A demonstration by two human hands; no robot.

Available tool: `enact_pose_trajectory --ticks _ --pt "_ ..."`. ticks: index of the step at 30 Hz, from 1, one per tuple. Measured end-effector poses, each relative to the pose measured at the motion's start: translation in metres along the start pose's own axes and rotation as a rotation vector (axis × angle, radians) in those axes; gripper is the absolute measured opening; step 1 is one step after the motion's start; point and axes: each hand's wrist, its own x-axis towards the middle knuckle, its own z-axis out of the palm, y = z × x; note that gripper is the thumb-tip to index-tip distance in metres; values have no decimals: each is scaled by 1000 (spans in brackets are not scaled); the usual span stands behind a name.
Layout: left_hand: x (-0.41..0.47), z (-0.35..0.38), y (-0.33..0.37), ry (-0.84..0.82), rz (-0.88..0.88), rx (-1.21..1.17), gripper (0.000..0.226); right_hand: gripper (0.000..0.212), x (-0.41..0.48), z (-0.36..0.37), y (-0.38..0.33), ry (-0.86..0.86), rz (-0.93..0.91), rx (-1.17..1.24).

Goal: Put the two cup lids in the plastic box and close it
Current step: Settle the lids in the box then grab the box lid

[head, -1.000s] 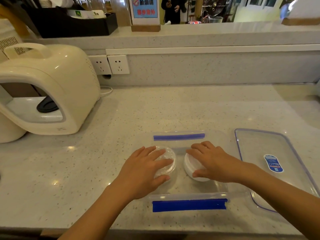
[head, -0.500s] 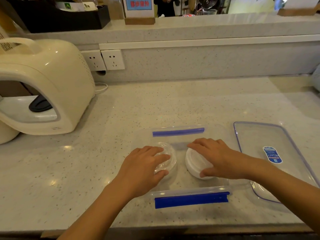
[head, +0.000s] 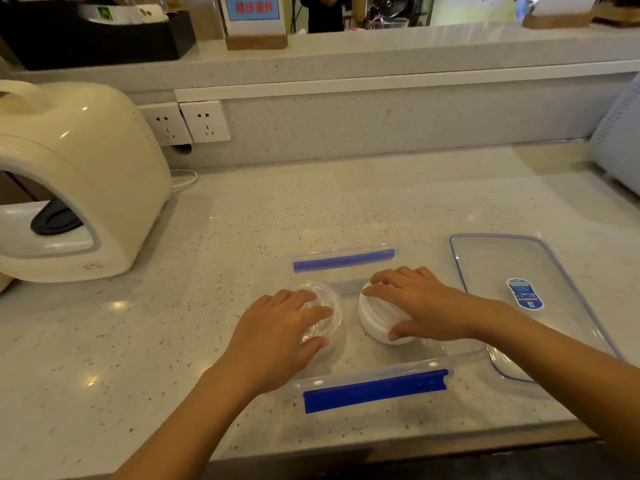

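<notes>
A clear plastic box (head: 375, 374) with blue clip flaps at its far and near sides sits on the counter in front of me. Inside it, on the left, lies a clear cup lid (head: 323, 299), gripped from above by my left hand (head: 280, 327). Beside it on the right lies a white cup lid (head: 375, 322), and my right hand (head: 420, 304) grips that one with thumb and fingers around its rim. The box's clear cover (head: 540, 268), blue-edged with a blue sticker, lies flat on the counter to the right of the box.
A cream appliance (head: 79, 181) with a black part stands at the left. Wall sockets (head: 188, 123) sit on the backsplash, a raised ledge above carries a black tray (head: 93, 36) and a sign. A grey object (head: 620, 140) is at the far right edge.
Both hands stay on the lids inside the box, fingers curling a little more around the rims. The camera has tipped downward slightly.
</notes>
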Motion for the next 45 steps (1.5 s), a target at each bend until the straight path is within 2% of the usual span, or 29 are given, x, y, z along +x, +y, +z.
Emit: enact_pose_trajectory --ticks 6,10,12,16,19,22,24,26,29,33,36,39,41,45 --pt "-1 -3 2 2 -2 -9 49 70 -4 -8 -6 -13 -4 11" --pt "-1 -9 4 -68 -42 -7 53 69 -4 -13 -9 -30 -7 5" --pt "-2 -17 12 -69 -76 -72 53 68 -9 -16 -6 -2 12 29" --pt "-8 -41 56 28 -100 -256 54 59 -30 -29 2 153 57 128" --pt "-7 -47 107 77 74 -473 32 51 -54 -37 14 353 108 192" --pt "5 -40 160 18 238 -645 12 44 -80 -41 35 523 192 306" --pt "23 -31 193 -43 268 -784 18 40 -95 -37 51 594 282 337" --pt "46 -20 219 -136 127 -1008 25 39 -109 -29 69 627 393 380" --pt "82 -4 243 -311 -249 -1362 55 44 -127 -11 96 596 563 483" --pt "113 20 257 -293 -552 -1296 86 61 -144 14 123 487 785 631" --pt "126 31 258 -285 -690 -1267 87 63 -149 30 129 419 789 739" --pt "131 38 263 -272 -693 -1221 89 72 -147 42 129 406 828 644" --pt "133 41 263 -215 -707 -1198 80 76 -147 43 132 434 868 614" --pt "139 41 253 -135 -860 -1387 68 88 -151 41 142 485 882 747"
